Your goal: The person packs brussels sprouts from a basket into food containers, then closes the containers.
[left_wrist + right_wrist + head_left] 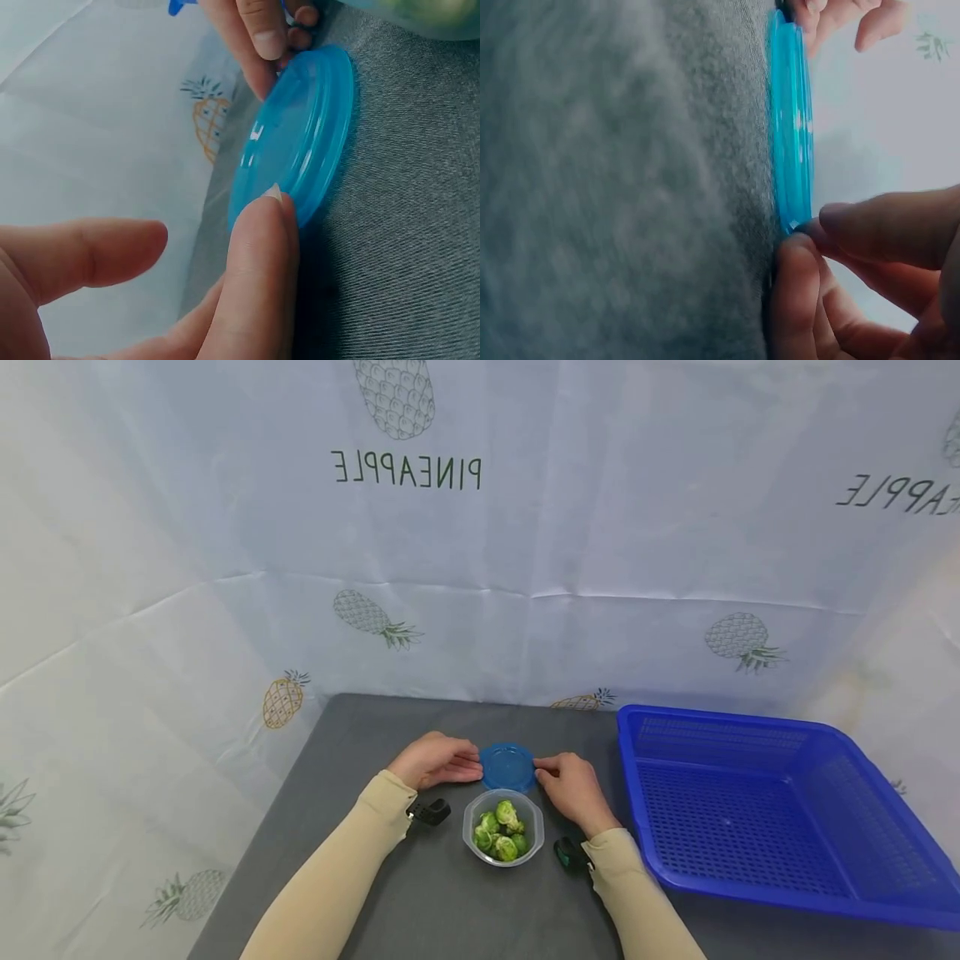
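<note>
A round translucent blue lid [507, 767] lies flat on the grey cloth, just behind a clear plastic container [471, 843] of Brussels sprouts [504, 832]. On the lid's left side is my left hand [444, 760], its extended fingertips right at the rim. The left wrist view shows its thumb [112, 251] held well apart from the fingers and the lid [292, 142]. My right hand [572, 789] is at the opposite side, fingertips touching the lid's edge. In the right wrist view its thumb [885, 225] stays just off the rim, and the lid [791, 127] appears edge-on.
A large blue plastic basket [637, 810] stands to the right of my right arm. Behind the grey-covered table [420, 902] hangs a pale curtain [525, 543] printed with pineapples. Dark wrist straps [431, 812] sit at both sleeve cuffs.
</note>
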A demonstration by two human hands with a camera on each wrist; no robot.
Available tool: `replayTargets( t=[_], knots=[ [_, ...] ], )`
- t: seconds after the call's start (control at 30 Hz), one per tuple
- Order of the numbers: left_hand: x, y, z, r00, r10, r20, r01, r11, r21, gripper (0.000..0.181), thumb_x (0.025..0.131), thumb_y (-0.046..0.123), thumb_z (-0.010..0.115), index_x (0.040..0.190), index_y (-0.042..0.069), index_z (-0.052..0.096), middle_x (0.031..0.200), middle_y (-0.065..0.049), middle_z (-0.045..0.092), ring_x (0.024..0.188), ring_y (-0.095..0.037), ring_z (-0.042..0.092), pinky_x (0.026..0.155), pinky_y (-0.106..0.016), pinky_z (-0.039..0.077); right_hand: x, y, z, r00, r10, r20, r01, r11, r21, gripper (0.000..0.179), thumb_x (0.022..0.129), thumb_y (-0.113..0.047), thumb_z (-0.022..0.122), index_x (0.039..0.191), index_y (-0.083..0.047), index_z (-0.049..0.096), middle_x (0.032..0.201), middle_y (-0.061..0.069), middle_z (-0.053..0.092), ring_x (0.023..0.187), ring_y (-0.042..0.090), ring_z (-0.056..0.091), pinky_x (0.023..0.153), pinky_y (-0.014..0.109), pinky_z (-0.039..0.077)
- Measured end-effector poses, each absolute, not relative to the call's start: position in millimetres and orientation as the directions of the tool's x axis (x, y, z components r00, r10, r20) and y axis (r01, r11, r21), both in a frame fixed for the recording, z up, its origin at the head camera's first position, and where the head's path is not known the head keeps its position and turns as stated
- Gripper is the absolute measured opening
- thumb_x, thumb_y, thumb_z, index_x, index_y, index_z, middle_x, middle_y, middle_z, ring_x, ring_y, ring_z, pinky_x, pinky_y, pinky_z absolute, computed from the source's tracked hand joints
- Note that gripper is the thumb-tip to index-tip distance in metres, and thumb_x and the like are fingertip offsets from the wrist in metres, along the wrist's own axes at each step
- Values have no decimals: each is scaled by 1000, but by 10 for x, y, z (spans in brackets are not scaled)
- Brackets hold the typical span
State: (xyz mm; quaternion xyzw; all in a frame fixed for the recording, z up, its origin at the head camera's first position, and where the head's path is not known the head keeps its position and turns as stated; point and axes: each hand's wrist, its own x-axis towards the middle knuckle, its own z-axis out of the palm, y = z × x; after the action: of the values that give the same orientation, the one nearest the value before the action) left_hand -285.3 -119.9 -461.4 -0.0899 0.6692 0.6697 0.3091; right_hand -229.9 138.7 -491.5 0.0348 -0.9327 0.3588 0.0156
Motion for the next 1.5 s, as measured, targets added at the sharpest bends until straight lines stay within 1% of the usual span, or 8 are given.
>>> replayTargets(
  t=[0.13,0.3,0.57,0.73,1.0,1.2,1.37,1.5],
  knots=[
    [-2836,-1204,-4625,-792,288,-538,-549,52,834,32,107,6,62,133,-13,67,111,-22,77,92,-22,80,92,-33,68,-2288,1389,-4898,-998,8,60,-37,699,-714,22,102,-12,71,118,-9,86,111,13,83,94,26,77,76,39,60],
    [-2807,-1197,-4607,-794,290,-533,-558,-3,830,27,103,-2,66,126,-17,67,95,-17,77,82,-19,80,85,-30,69,-2263,1373,-4882,-995,94,18,43,608,-792,16,99,-11,75,109,-10,87,96,6,83,80,13,74,68,26,57],
    [-2704,-1215,-4399,-810,326,-488,-513,10,858,28,103,0,70,127,-16,69,88,-13,79,79,-16,80,80,-27,68,-2192,1307,-4763,-975,202,96,23,516,-856,14,98,-11,80,112,-8,82,95,9,82,80,18,78,76,37,69],
    [-2585,-1247,-4216,-826,356,-436,-460,20,888,28,105,6,69,126,-12,72,94,-13,80,82,-15,81,86,-30,68,-2047,1295,-4585,-960,204,192,-43,568,-822,20,102,-17,76,121,-13,83,100,7,83,86,20,79,76,40,68],
    [-2309,-1314,-3939,-857,369,-360,-355,83,931,30,102,13,77,122,-8,76,94,-11,82,83,-14,81,91,-34,68,-1666,1317,-4198,-946,144,291,-157,580,-799,15,102,-18,76,114,-18,85,97,2,83,86,18,78,74,35,63],
    [-2072,-1427,-3866,-884,352,-309,-263,171,949,27,98,17,82,115,-2,81,98,-10,82,84,-14,80,81,-27,68,-1474,1321,-4055,-975,94,199,-126,502,-855,13,104,-25,74,110,-19,85,99,2,83,88,13,77,77,29,60],
    [-1910,-1449,-3888,-894,330,-303,-234,232,944,31,96,23,83,121,4,79,109,-11,81,87,-18,81,95,-38,67,-1409,1320,-4038,-990,95,108,-52,464,-884,18,100,-23,80,117,-18,83,99,2,82,90,13,75,80,31,57],
    [-1820,-1455,-3947,-895,324,-307,-231,251,940,43,95,22,85,133,6,73,103,-14,82,89,-22,81,100,-45,65,-1372,1330,-4065,-996,77,38,-2,423,-906,32,100,-19,80,132,-15,78,106,5,80,96,14,75,85,32,56]
  ],
)
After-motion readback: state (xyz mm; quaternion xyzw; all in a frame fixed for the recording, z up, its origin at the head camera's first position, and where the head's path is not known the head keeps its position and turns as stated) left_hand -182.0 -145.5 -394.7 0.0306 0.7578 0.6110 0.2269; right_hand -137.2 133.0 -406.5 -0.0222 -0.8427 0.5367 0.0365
